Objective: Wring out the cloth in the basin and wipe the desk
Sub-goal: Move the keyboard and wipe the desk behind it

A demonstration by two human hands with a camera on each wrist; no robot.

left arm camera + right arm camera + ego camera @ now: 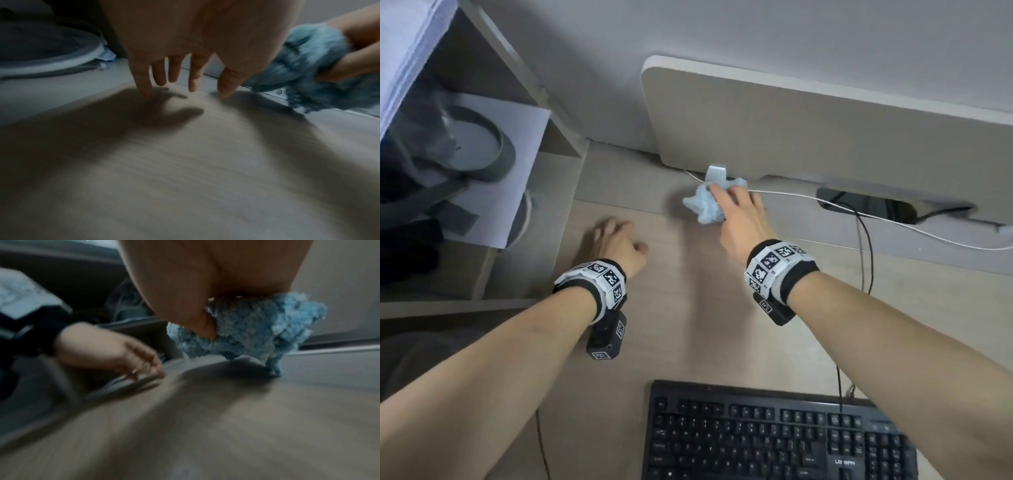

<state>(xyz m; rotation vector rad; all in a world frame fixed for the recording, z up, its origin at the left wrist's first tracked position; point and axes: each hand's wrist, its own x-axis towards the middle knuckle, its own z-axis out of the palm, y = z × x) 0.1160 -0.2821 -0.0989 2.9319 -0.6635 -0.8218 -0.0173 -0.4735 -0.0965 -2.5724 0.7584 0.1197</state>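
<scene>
A crumpled light-blue fluffy cloth [705, 204] [304, 71] [246, 331] is bunched in my right hand [736, 209] [205, 324], which grips it with thumb and fingers low over the wooden desk [688, 325], just in front of the monitor riser. A corner of the cloth touches the desk surface. My left hand [616, 240] [185, 81] is open, fingers spread and pointing down, their tips on or just above the desk to the left of the cloth. The basin [482, 147] with a grey rim sits on a lower shelf at the left.
A pale monitor riser [791, 130] spans the back of the desk, with a white cable [859, 212] and black cables [866, 246] running beside it. A black keyboard [774, 438] lies at the near edge. An open shelf unit [534, 85] stands at the left.
</scene>
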